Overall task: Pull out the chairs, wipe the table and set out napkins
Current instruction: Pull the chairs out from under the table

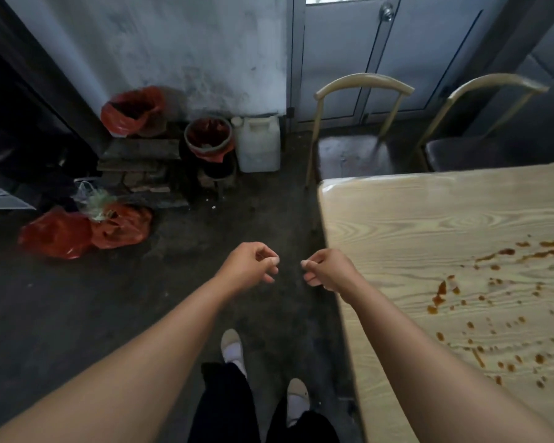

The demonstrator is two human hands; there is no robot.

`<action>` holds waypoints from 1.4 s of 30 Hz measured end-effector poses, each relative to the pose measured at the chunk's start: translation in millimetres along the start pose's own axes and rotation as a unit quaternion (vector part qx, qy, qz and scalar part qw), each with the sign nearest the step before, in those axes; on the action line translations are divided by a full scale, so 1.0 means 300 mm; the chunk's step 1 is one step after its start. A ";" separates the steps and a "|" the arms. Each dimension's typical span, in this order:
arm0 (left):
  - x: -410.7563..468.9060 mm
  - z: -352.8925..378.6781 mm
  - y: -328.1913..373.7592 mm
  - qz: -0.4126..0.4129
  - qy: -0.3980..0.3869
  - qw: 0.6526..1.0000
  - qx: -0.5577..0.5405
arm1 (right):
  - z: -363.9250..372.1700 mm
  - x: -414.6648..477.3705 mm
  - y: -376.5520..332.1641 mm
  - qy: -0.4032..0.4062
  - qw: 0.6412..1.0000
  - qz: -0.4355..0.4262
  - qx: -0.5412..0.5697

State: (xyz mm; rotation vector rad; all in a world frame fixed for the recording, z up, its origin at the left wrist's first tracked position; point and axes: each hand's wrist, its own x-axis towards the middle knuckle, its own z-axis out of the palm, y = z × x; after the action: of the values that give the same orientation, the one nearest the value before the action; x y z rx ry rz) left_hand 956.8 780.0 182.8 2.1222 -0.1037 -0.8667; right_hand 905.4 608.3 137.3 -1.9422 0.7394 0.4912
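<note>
A light wooden table (429,225) fills the right side, with brown sauce spills (480,282) splashed over its right part. Two chairs with curved tan backs stand at its far end: the left chair (359,145) and the right chair (480,148), both with dark seats near the table edge. My left hand (250,266) and my right hand (327,271) hang over the dark floor just left of the table's corner, fingers curled loosely, nothing in either. No cloth or napkins are in view.
Red plastic bags (84,231) lie on the floor at left. A clay pot (208,135), a white jerrycan (259,143) and bricks stand against the far wall. A grey door (397,52) is behind the chairs. My feet (234,350) stand on the dark floor.
</note>
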 end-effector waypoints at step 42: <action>1.787 -0.753 0.880 0.082 -0.148 0.968 0.188 | -0.581 1.362 -1.072 0.094 0.945 0.165 0.266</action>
State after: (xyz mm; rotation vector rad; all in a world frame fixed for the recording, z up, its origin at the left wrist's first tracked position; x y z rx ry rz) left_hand 1559.1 567.3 176.1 2.2703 -0.6335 -1.1277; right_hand 1428.4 447.8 173.4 -1.3725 1.1947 0.2644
